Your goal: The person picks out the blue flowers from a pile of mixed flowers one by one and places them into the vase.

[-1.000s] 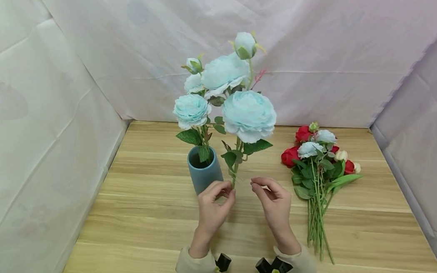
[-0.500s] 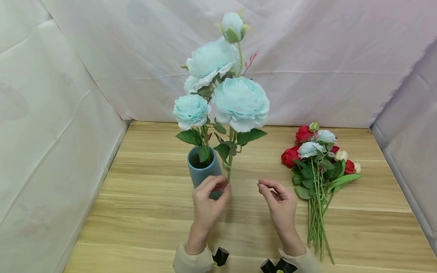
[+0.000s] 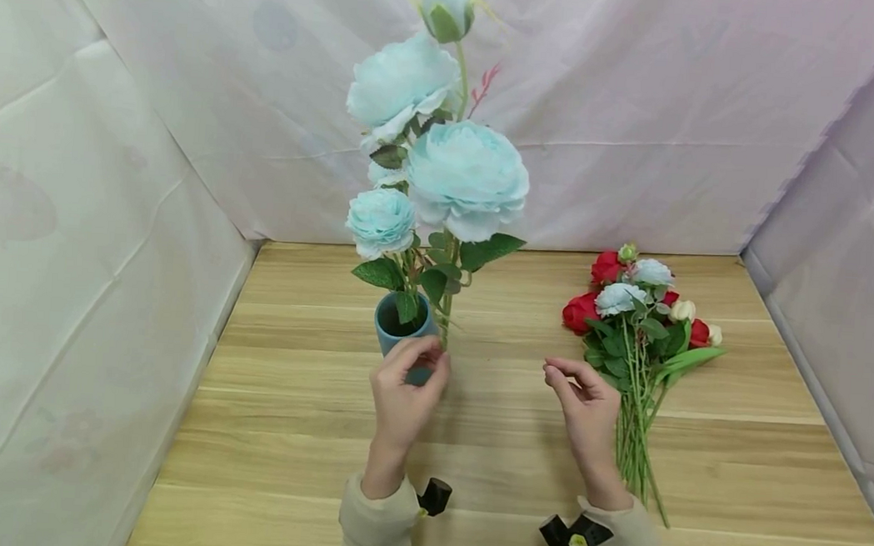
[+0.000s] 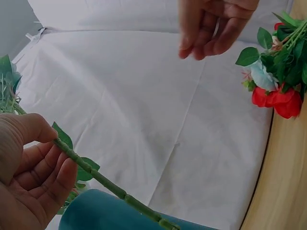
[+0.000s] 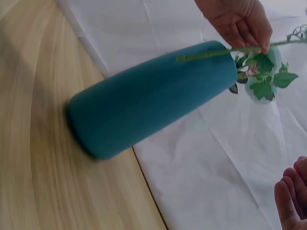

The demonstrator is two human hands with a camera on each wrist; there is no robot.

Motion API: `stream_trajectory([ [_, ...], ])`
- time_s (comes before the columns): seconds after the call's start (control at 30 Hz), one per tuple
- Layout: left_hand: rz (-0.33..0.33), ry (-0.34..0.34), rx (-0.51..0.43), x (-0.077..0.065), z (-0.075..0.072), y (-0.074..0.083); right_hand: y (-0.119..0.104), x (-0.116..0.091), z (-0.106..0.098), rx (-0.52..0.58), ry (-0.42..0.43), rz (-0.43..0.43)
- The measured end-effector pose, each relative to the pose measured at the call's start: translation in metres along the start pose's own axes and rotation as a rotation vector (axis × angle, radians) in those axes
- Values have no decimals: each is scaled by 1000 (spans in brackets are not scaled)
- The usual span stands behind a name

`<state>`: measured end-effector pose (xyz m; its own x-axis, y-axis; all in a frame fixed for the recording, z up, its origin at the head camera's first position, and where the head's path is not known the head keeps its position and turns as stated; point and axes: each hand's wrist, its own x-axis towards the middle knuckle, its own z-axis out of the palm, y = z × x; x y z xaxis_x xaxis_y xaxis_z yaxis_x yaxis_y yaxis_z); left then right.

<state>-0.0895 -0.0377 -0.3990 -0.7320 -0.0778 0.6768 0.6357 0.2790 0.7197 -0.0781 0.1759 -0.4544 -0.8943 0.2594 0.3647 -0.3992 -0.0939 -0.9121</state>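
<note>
My left hand [image 3: 407, 392] pinches the green stem [image 4: 110, 185] of a light blue artificial peony [image 3: 469, 175] with two large blooms and a bud on top. The stem is raised, its lower end bare and crossing in front of the blue-green vase [image 5: 148, 100] in the right wrist view. Another light blue peony [image 3: 381, 224] stands in that upright vase, just behind my left hand. My right hand [image 3: 590, 412] hovers to the right, away from the stem, its fingers loosely bent, thumb near the index fingertip, nothing visible between them.
On the right of the wooden table [image 3: 277, 430] lies a bunch of artificial flowers [image 3: 619, 299], red, pale blue and white, stems toward the front. My right hand overlaps those stems in the head view. White cloth [image 3: 606, 91] hangs behind and at both sides.
The held peony has risen and shifted left with my left hand, toward the vase. My right hand has drawn away to the right. Vase and lying bunch have stayed put.
</note>
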Motion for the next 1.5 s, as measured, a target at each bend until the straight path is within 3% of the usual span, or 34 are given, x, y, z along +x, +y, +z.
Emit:
stream_trajectory([
  [0.47, 33, 45, -3, 18, -8, 6, 12, 3, -27, -63, 109, 40],
  [0.9, 59, 128, -33, 42, -13, 17, 16, 4, -35, -57, 145, 58],
  [1.17, 68, 187, -3, 53, -17, 21, 17, 4, -36, -41, 141, 44],
  [1.5, 108, 205, -14, 66, -20, 24, 17, 3, -37, -61, 140, 57],
])
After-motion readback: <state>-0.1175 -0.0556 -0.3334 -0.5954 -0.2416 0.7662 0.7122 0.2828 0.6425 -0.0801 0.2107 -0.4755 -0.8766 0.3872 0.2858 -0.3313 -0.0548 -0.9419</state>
